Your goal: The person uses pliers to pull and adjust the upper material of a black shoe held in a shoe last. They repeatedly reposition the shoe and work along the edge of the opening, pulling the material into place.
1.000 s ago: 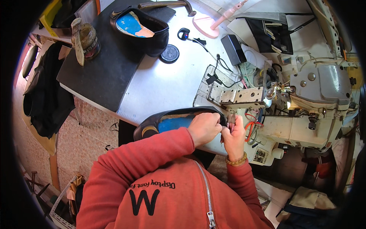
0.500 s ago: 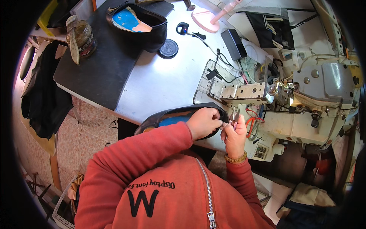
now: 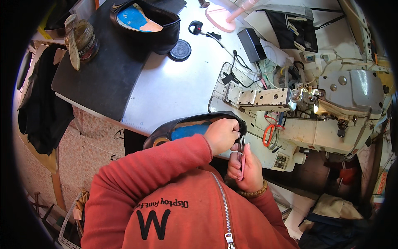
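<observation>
A black leather shoe point(image 3: 159, 133) with a blue patch on its insole lies at the table's front edge. My left hand point(image 3: 222, 136) is closed on the back rim of this shoe, fingertips pinched at its right end. Just below that end, my right hand point(image 3: 252, 173) grips a pair of pink-handled thread snips point(image 3: 243, 165). Their blades point up at the shoe's rim, close to my left fingertips. Whether a thread lies between the blades is too small to tell.
A matching black shoe point(image 3: 169, 38) sits on the dark mat point(image 3: 108, 79), near a glue jar point(image 3: 88, 41) with a brush. Beside it is a round black lid point(image 3: 180, 50). On the right stand a sewing machine point(image 3: 350, 93) and orange-handled scissors point(image 3: 269, 135).
My right hand has moved down and left, turning the snips so the blades come up against the shoe's rim. My left hand still holds the shoe in nearly the same place.
</observation>
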### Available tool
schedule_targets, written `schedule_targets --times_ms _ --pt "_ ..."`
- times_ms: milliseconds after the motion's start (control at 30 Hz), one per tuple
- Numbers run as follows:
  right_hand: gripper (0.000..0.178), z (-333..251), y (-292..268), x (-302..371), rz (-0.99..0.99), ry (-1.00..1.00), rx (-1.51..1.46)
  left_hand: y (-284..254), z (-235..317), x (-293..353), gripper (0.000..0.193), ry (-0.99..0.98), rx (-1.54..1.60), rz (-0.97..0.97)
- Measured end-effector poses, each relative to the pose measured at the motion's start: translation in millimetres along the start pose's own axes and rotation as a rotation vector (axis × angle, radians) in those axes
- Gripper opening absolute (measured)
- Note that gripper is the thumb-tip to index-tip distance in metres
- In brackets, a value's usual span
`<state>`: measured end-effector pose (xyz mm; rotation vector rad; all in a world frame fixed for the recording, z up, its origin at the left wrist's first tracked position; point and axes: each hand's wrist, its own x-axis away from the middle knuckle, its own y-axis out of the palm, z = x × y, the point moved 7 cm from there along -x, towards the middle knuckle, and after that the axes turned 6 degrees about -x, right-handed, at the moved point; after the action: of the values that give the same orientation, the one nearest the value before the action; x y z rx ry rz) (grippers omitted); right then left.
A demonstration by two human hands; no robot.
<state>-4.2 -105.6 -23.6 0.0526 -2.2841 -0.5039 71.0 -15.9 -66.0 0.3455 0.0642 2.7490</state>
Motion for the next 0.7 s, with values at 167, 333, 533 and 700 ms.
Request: schedule_targets --times_ms 167,333,533,700 --pt "0.038 0.6 -2.7 -2.5 -0.013 0.074 -0.121 -4.4 5.5 2.8 0.012 0.074 -0.152 0.081" --pt "0.036 0.8 -1.8 -4.2 -0.029 0.043 -0.151 -4.5 3.6 1.8 0.014 0.095 -0.156 0.108" --pt "0.034 -1.7 -6.4 -4.6 0.09 -0.029 -0.024 -6.9 6.7 3.7 0.014 0.132 -0.202 0.129" --pt "0.033 -3.4 -8.4 -4.6 0.103 -0.021 0.011 -4.8 3.9 4.2 0.013 0.09 -0.197 0.121"
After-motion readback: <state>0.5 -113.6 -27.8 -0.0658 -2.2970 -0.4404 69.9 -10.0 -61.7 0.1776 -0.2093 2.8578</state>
